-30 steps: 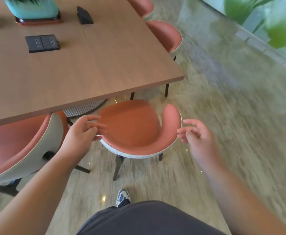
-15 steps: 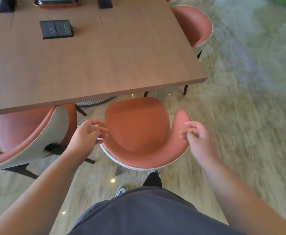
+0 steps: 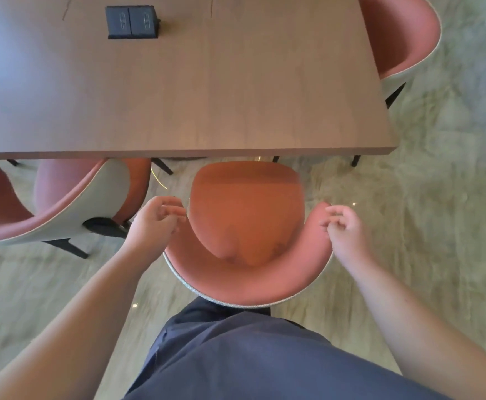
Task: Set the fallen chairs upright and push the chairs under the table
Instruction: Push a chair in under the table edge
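Standing behind upright chair (image 3: 247, 226), seat front just short of table (image 3: 207, 96) edge. Left hand (image 3: 152, 223) and right hand (image 3: 345, 229) hover at backrest tips, grip loose, holding nothing. Best: grasp both tips evenly, push straight, keep chair square

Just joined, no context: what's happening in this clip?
A person stands behind an upright orange chair at a wooden table, left hand and right hand at the two ends of its curved backrest, fingers loosely curled; whether they touch it is unclear. The seat front sits right at the table edge, not yet under. A neighbouring chair to the left looks tilted.
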The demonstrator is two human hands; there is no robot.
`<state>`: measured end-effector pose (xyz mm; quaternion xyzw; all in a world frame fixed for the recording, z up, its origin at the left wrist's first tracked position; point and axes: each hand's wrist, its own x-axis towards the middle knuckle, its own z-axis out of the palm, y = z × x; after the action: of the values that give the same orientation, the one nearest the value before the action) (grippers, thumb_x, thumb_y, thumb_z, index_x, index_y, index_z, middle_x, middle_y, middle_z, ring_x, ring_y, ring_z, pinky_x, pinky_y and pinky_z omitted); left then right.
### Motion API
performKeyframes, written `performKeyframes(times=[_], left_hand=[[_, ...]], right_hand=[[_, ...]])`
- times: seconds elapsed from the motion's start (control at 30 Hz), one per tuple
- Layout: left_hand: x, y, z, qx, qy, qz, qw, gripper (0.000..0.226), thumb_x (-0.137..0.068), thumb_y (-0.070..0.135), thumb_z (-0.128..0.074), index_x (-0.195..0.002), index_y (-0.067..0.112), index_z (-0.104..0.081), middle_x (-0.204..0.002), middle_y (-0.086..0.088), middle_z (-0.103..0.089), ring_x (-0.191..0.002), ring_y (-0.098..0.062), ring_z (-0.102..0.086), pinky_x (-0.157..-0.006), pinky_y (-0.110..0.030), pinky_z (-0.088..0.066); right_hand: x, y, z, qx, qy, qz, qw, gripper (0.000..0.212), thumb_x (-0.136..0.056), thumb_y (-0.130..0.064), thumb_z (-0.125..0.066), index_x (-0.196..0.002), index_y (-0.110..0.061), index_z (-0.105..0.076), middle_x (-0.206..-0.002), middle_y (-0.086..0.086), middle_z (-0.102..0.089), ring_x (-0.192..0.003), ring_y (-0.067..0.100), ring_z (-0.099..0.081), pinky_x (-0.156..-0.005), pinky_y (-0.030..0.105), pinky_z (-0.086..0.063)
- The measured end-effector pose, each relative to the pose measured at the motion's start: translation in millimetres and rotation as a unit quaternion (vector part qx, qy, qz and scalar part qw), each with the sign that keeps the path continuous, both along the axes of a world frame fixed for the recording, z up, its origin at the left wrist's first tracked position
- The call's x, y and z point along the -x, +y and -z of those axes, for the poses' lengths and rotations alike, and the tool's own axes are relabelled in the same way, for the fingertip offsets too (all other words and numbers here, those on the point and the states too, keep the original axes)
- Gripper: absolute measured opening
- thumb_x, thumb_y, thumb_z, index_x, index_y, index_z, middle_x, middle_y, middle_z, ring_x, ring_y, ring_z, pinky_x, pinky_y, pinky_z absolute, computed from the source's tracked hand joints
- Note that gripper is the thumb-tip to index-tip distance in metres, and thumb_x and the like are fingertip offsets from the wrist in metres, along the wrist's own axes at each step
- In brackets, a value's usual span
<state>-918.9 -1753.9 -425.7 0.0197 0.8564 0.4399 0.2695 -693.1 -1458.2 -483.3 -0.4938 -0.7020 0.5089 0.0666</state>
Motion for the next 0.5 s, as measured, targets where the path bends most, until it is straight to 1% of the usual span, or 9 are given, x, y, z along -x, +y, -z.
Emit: performKeyframes(times=[0.07, 0.13, 0.2, 0.23, 0.27, 0.33, 0.4, 0.43, 0.5], left_hand=[[2, -4, 7, 0.014, -0.005, -0.007, 1.000, 0.034, -0.097, 0.000, -0.051, -0.115, 0.026, -0.064, -0.108, 0.006, -0.077, -0.102, -0.027, -0.074, -0.094, -0.046, -0.060], [9, -9, 22, 0.042, -0.012, -0.018, 0.999, 0.032, -0.098, 0.004, -0.055, -0.121, 0.024, -0.064, -0.115, 0.005, -0.076, -0.104, -0.026, -0.073, -0.096, -0.047, -0.058], [11, -14, 32, 0.060, -0.010, -0.009, 0.998, 0.034, -0.100, 0.009, -0.055, -0.128, 0.027, -0.063, -0.121, 0.007, -0.073, -0.108, -0.020, -0.071, -0.088, -0.036, -0.058], [12, -16, 40, 0.079, -0.007, 0.003, 0.997, 0.037, -0.100, 0.011, -0.055, -0.132, 0.029, -0.062, -0.123, 0.009, -0.071, -0.111, -0.018, -0.069, -0.083, -0.028, -0.054], [13, -16, 47, 0.100, -0.004, 0.017, 0.995, 0.041, -0.100, 0.012, -0.054, -0.137, 0.029, -0.060, -0.127, 0.009, -0.070, -0.115, -0.017, -0.067, -0.080, -0.023, -0.050], [14, -17, 64, 0.140, -0.006, 0.047, 0.989, 0.052, -0.100, 0.010, -0.052, -0.148, 0.029, -0.055, -0.141, 0.005, -0.065, -0.129, -0.020, -0.061, -0.089, -0.024, -0.045], [13, -17, 79, 0.180, -0.006, 0.075, 0.981, 0.061, -0.098, 0.009, -0.050, -0.155, 0.030, -0.047, -0.153, 0.003, -0.057, -0.133, -0.024, -0.058, -0.093, -0.030, -0.044], [13, -16, 86, 0.195, -0.005, 0.087, 0.977, 0.064, -0.097, 0.010, -0.049, -0.157, 0.032, -0.045, -0.156, 0.002, -0.054, -0.132, -0.027, -0.059, -0.091, -0.033, -0.046], [14, -15, 99, 0.215, -0.007, 0.104, 0.971, 0.068, -0.095, 0.010, -0.050, -0.159, 0.032, -0.040, -0.163, 0.000, -0.046, -0.136, -0.030, -0.055, -0.091, -0.033, -0.046]], right_hand=[[4, 1, 8, 0.003, -0.008, -0.001, 1.000, 0.050, -0.075, -0.020, -0.040, -0.087, -0.065, -0.057, -0.086, -0.027, -0.074, -0.079, 0.017, -0.067, -0.068, 0.036, -0.048], [7, 4, 22, -0.002, -0.031, -0.012, 0.999, 0.048, -0.078, -0.017, -0.042, -0.087, -0.062, -0.058, -0.085, -0.022, -0.074, -0.076, 0.013, -0.063, -0.068, 0.032, -0.044], [6, 4, 29, -0.016, -0.054, -0.032, 0.998, 0.043, -0.085, -0.010, -0.047, -0.091, -0.050, -0.059, -0.092, -0.020, -0.071, -0.089, 0.015, -0.066, -0.077, 0.036, -0.050], [7, 5, 34, -0.030, -0.073, -0.051, 0.996, 0.041, -0.086, -0.007, -0.049, -0.096, -0.045, -0.060, -0.101, -0.019, -0.070, -0.094, 0.017, -0.066, -0.081, 0.037, -0.051], [7, 6, 39, -0.052, -0.096, -0.077, 0.991, 0.042, -0.087, -0.006, -0.050, -0.105, -0.041, -0.062, -0.109, -0.015, -0.069, -0.096, 0.017, -0.065, -0.080, 0.035, -0.049], [7, 7, 49, -0.105, -0.153, -0.123, 0.975, 0.047, -0.086, -0.007, -0.053, -0.127, -0.029, -0.064, -0.123, -0.002, -0.067, -0.100, 0.021, -0.062, -0.078, 0.029, -0.040], [8, 8, 58, -0.125, -0.187, -0.152, 0.962, 0.053, -0.087, -0.006, -0.055, -0.137, -0.022, -0.061, -0.138, 0.003, -0.061, -0.121, 0.026, -0.058, -0.085, 0.029, -0.040], [8, 8, 61, -0.127, -0.196, -0.161, 0.959, 0.055, -0.087, -0.006, -0.055, -0.140, -0.020, -0.058, -0.146, 0.003, -0.055, -0.133, 0.025, -0.052, -0.094, 0.032, -0.042], [9, 10, 69, -0.132, -0.217, -0.171, 0.952, 0.061, -0.088, -0.007, -0.055, -0.148, -0.017, -0.051, -0.160, 0.001, -0.042, -0.150, 0.022, -0.034, -0.110, 0.037, -0.037]])
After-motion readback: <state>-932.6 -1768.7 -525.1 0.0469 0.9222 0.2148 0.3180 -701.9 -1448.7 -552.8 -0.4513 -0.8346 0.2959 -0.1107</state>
